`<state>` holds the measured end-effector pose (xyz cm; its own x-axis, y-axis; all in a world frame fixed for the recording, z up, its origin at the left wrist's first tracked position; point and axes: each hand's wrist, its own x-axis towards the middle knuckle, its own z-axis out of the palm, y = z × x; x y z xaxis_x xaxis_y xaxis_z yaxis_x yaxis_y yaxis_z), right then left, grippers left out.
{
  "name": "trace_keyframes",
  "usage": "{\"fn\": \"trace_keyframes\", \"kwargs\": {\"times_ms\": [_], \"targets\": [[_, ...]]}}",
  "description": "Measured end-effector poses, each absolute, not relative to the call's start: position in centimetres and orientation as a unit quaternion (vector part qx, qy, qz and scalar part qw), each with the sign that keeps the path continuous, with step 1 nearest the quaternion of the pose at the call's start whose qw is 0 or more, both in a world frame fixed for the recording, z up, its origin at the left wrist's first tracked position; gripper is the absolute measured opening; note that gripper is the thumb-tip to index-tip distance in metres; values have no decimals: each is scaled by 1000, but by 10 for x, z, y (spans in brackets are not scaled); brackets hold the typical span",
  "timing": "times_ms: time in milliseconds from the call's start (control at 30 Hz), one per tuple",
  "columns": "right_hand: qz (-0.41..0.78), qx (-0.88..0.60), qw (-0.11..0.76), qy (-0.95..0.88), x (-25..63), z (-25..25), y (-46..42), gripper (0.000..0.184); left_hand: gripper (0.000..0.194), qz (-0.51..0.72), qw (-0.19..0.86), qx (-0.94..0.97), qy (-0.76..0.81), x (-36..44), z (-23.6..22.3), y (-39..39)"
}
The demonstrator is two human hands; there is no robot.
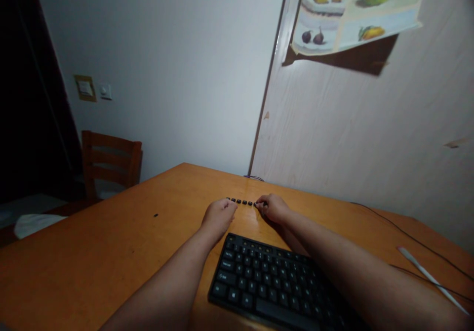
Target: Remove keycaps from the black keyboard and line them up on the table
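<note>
A short row of small black keycaps (244, 202) lies across the wooden table. My left hand (218, 216) is at the row's left end, its fingers curled and pressed together; whatever they may hold is hidden. At the right end, my right hand (273, 207) pinches the last keycap (256, 204) between thumb and fingers. Nearer to me is a black keyboard (266, 276), partly covered by my right forearm. Bare spots with small yellowish marks show along its top row. One more small black piece (156, 215) lies apart on the left, possibly a keycap.
The wooden table (92, 257) reaches back to the wall. Black cables (400, 232) and a thin white stick-like tool with a reddish tip (425, 271) lie at the right. A wooden chair (111, 160) stands beyond the left edge. Fruit paintings (344, 20) hang above.
</note>
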<state>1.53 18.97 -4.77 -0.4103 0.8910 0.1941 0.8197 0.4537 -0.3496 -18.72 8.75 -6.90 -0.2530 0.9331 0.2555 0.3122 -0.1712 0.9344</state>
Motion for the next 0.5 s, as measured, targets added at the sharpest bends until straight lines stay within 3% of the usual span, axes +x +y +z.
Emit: {"fn": "trace_keyframes", "kwargs": {"times_ms": [500], "targets": [[137,-507,211,-824,19,-42,188,29,30,543,286,535,581,-189,-70,89]]}}
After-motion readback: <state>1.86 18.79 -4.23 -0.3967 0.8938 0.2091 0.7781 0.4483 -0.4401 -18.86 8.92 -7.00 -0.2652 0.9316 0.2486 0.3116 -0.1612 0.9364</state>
